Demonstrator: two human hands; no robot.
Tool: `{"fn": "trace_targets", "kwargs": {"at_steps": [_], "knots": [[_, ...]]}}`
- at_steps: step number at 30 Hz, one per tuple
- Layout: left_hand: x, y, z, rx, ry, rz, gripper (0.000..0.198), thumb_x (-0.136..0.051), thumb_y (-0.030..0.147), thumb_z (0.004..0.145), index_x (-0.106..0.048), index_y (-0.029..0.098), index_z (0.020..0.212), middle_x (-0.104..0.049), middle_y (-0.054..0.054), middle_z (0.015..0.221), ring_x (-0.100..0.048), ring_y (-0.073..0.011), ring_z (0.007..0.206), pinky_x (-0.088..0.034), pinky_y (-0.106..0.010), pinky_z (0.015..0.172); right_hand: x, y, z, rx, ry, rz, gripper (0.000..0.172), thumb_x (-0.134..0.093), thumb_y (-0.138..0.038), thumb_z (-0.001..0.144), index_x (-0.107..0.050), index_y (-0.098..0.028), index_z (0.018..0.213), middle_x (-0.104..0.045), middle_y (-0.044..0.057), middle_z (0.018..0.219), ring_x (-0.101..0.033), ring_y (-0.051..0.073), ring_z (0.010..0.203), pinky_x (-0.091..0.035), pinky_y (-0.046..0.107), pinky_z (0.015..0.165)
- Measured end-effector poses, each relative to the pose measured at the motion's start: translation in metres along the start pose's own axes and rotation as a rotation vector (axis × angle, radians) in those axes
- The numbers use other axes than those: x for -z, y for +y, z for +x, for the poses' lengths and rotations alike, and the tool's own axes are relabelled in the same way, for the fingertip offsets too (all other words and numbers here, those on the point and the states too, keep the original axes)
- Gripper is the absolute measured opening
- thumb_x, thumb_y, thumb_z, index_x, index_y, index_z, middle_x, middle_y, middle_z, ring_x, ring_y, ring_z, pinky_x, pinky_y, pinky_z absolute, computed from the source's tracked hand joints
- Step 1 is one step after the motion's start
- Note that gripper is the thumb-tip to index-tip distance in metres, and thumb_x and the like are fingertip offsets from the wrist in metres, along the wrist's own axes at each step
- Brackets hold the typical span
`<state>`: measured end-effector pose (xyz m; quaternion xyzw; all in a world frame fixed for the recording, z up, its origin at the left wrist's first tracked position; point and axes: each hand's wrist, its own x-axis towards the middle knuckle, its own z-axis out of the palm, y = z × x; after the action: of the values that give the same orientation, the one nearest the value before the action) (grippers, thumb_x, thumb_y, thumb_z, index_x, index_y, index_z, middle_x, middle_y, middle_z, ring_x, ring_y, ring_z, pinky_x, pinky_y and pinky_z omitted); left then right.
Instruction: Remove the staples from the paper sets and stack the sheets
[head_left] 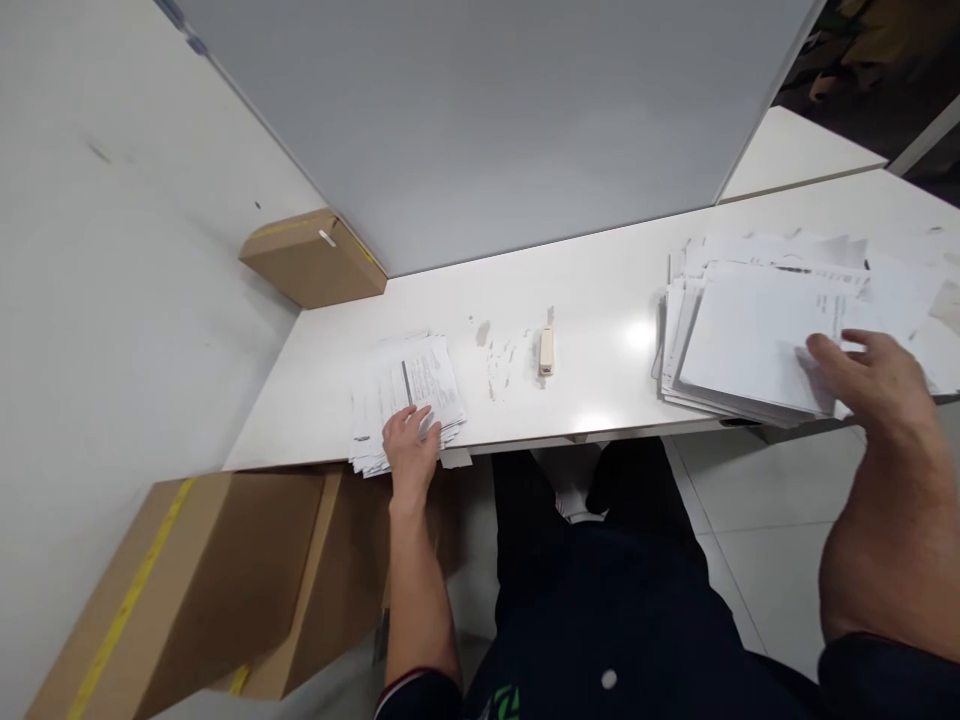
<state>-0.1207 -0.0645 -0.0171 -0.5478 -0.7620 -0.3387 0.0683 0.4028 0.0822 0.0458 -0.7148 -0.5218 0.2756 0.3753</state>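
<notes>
My left hand (pixel 412 452) rests on the near part of a small stack of printed papers (pixel 431 375), its fingers spread and curved over the top sheet. My right hand (pixel 874 375) is over a larger, uneven pile of papers (pixel 757 330) on the right, near the right side of a mostly white top sheet. The fingers of that hand are apart, with the tips on or just above the paper. A small cream-coloured stapler (pixel 547 352) lies on the white table (pixel 600 300) between the two stacks.
A grey-white panel (pixel 510 120) stands along the table's back edge. One cardboard box (pixel 311 262) sits at the back left corner by the wall. Larger cardboard boxes (pixel 225 570) with yellow tape stand below the front left edge. Grey marks show on the tabletop beside the stapler.
</notes>
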Motion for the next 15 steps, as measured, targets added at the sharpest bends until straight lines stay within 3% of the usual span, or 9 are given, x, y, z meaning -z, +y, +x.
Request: {"fn": "trace_targets", "kwargs": {"at_steps": [2,3,4,7,11,15], "knots": [[0.006,-0.015,0.002,0.018,-0.099,0.022,0.031,-0.057,0.033,0.074,-0.061,0.022,0.103,-0.054,-0.009,0.113,-0.044,-0.0261,0.111,-0.034,-0.044,0.097,0.003,0.004,-0.004,-0.028,0.232,-0.195,0.056,-0.056,-0.055,0.071,-0.046,-0.027,0.119,-0.062,0.009,0.095,-0.049,0.036,0.107,-0.039,0.050,0.086],[0.008,-0.020,0.003,0.029,-0.138,0.019,0.033,-0.056,0.034,0.074,-0.060,0.023,0.105,-0.053,-0.009,0.116,-0.044,-0.0262,0.111,-0.034,-0.044,0.097,0.001,0.003,-0.011,-0.039,0.299,-0.250,0.060,-0.053,-0.057,0.073,-0.042,-0.026,0.124,-0.062,0.009,0.099,-0.050,0.036,0.106,-0.037,0.051,0.089],[0.009,-0.025,0.003,0.039,-0.166,0.015,0.035,-0.057,0.036,0.074,-0.060,0.023,0.107,-0.053,-0.009,0.117,-0.045,-0.0262,0.111,-0.035,-0.043,0.097,-0.002,0.000,-0.019,-0.013,0.284,-0.256,0.061,-0.049,-0.057,0.076,-0.039,-0.026,0.128,-0.061,0.009,0.104,-0.053,0.035,0.102,-0.037,0.051,0.089],[0.011,-0.036,0.007,0.020,-0.218,0.024,0.040,-0.058,0.042,0.073,-0.058,0.025,0.109,-0.054,-0.008,0.118,-0.046,-0.0266,0.112,-0.034,-0.043,0.098,-0.025,-0.014,-0.047,0.083,0.146,-0.226,0.056,-0.042,-0.053,0.082,-0.037,-0.024,0.130,-0.061,0.009,0.106,-0.062,0.028,0.081,-0.042,0.045,0.083],[0.012,-0.045,0.010,-0.085,-0.275,0.103,0.047,-0.054,0.051,0.074,-0.056,0.024,0.113,-0.057,-0.007,0.117,-0.047,-0.0257,0.111,-0.034,-0.041,0.097,-0.076,-0.032,-0.081,0.206,-0.039,-0.178,0.048,-0.047,-0.047,0.082,-0.048,-0.019,0.121,-0.065,0.010,0.098,-0.062,0.021,0.066,-0.047,0.037,0.065],[0.012,-0.045,0.007,-0.182,-0.275,0.154,0.048,-0.049,0.052,0.077,-0.056,0.020,0.111,-0.060,-0.008,0.114,-0.051,-0.0236,0.107,-0.036,-0.038,0.095,-0.130,-0.044,-0.113,0.349,-0.347,-0.088,0.039,-0.046,-0.041,0.083,-0.054,-0.018,0.113,-0.065,0.009,0.097,-0.062,0.018,0.066,-0.048,0.033,0.066]]}}
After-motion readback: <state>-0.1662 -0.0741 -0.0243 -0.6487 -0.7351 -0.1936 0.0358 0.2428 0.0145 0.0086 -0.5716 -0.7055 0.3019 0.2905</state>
